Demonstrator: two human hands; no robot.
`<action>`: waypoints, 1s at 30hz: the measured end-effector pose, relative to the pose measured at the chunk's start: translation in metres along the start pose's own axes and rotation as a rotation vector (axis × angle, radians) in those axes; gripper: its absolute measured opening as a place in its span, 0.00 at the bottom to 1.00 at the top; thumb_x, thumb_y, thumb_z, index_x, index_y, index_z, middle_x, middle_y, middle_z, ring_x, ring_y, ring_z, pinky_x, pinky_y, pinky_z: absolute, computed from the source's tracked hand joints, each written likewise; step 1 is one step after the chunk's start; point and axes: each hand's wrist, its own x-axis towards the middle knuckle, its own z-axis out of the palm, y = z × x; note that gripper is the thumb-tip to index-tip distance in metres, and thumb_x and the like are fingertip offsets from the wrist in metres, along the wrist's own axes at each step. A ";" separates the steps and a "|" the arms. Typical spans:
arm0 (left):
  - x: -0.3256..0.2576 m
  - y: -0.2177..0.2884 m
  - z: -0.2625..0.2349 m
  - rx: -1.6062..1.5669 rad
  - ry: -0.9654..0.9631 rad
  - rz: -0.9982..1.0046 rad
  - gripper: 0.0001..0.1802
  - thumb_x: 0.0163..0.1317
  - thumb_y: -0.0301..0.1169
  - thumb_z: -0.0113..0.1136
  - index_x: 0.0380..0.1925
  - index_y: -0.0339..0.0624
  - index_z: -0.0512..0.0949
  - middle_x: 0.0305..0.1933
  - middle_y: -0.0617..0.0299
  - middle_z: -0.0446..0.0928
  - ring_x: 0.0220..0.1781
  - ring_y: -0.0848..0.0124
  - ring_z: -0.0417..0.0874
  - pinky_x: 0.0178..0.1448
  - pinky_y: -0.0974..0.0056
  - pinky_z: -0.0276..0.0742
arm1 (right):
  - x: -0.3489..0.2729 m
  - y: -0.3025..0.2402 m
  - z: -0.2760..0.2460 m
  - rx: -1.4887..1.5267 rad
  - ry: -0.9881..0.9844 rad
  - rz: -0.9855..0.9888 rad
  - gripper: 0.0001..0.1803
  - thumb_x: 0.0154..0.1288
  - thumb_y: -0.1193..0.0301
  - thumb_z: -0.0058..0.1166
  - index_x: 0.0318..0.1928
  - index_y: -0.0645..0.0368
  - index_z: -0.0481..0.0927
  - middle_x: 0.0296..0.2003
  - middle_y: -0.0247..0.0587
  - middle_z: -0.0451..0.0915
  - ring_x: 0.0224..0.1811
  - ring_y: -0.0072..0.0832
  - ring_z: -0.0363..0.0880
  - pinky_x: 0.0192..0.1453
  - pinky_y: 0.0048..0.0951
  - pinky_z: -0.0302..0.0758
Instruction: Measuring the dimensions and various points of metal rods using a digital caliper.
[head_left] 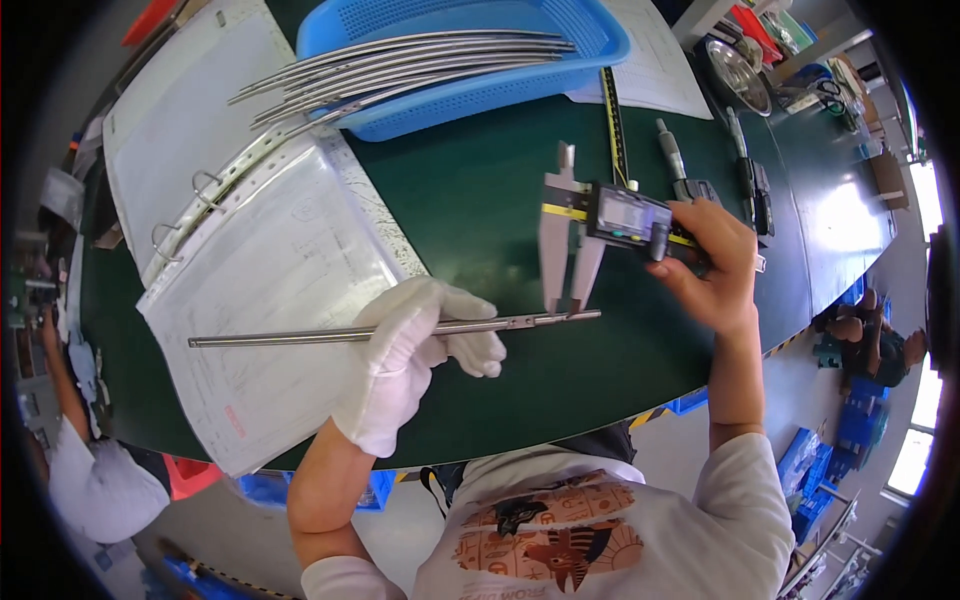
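Observation:
My left hand (395,350), in a white glove, is closed around a long thin metal rod (290,338). The rod lies nearly level, above the ring binder's page on the left and the green table on the right. Small holes show along its right part. In my bare right hand (715,260) is a digital caliper (628,215) with a small display. Its jaws point down, spread apart, and their tips reach the rod near its right end. Whether both tips touch the metal I cannot tell.
A blue plastic basket (470,108) at the back holds several similar rods (420,62). An open ring binder (270,270) covers the left of the green table (500,410). Two micrometers (680,165) and a yellow ruler (613,125) lie at the back right. Other people sit at both sides.

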 end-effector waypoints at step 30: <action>-0.003 0.007 0.001 0.043 0.021 -0.025 0.21 0.64 0.34 0.37 0.27 0.26 0.74 0.20 0.47 0.74 0.20 0.62 0.77 0.28 0.64 0.76 | -0.006 -0.004 0.002 -0.135 -0.109 -0.040 0.19 0.42 0.61 0.63 0.31 0.60 0.76 0.17 0.35 0.68 0.14 0.32 0.66 0.17 0.27 0.62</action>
